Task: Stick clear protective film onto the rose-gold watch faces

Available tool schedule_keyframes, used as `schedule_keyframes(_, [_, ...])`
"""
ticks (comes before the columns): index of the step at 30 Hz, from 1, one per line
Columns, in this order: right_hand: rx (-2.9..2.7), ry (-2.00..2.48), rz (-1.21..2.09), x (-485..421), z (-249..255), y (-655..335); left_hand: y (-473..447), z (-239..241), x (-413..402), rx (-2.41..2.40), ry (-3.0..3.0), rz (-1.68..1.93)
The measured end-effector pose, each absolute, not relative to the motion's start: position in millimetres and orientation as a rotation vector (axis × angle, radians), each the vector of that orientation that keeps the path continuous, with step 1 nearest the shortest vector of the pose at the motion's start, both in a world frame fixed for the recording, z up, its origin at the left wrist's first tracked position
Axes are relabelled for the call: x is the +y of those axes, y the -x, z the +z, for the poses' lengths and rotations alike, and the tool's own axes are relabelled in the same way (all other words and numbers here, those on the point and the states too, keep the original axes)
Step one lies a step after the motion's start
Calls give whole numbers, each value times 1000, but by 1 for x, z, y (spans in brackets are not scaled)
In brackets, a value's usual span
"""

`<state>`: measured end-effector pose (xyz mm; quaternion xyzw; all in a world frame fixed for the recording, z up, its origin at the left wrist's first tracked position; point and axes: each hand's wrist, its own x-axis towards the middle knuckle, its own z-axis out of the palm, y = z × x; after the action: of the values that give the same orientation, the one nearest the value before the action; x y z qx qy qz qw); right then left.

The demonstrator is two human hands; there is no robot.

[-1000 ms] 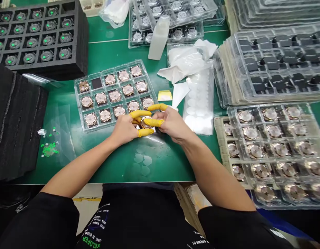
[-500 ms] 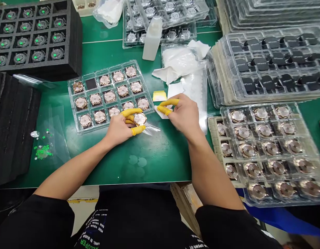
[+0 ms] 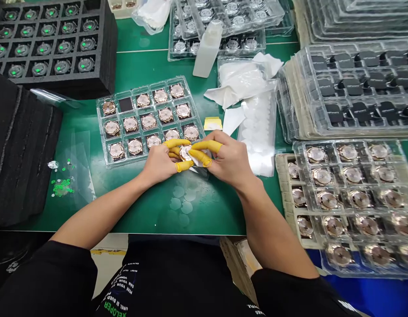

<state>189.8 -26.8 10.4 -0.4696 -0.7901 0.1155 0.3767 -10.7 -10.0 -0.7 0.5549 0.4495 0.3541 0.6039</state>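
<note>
My left hand [image 3: 162, 159], with yellow finger cots, grips a rose-gold watch head [image 3: 184, 153] by its rim, face up. Against its dial my right hand [image 3: 227, 158] presses a folded white cloth [image 3: 198, 159], pinched between cot-covered fingers that hide part of the watch. Just beyond the left hand lies a clear plastic tray [image 3: 120, 165] of similar watch heads, one compartment showing only a black pad [image 3: 126, 104]. A yellow-edged pad [image 3: 213, 123] and a white wipe [image 3: 233, 120] lie beyond the right hand.
At left stand black foam trays [image 3: 106, 83] of watch parts with green dots. A white bottle [image 3: 208, 50] stands at the back. Stacked clear trays [image 3: 290, 110] and a tray of watch heads [image 3: 354, 200] fill the right. Green stickers [image 3: 61, 187] lie at left, clear discs [image 3: 181, 204] in front.
My right hand has moved left with the white cloth from beside the yellow-edged pad onto the watch head. My left hand keeps its hold. The whole view has shifted slightly.
</note>
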Motion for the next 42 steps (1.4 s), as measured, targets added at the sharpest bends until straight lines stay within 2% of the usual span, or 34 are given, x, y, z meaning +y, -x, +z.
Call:
schedule_keyframes(14, [-1991,1310,349,-27,12,-192,9,-1,-12,1042,-1268,818])
schedule_keyframes(33, [-2028,1086,384,-24,7,-186,9,-1,-13,1033,-1236,825])
schedule_keyframes(38, [-1836,1385,202,-18,7,-196,8,1,-15,1078,-1213,846])
schedule_keyframes(42, [-1752,1374,194,-23,16,-200,9,0,-15,1076,-1224,862])
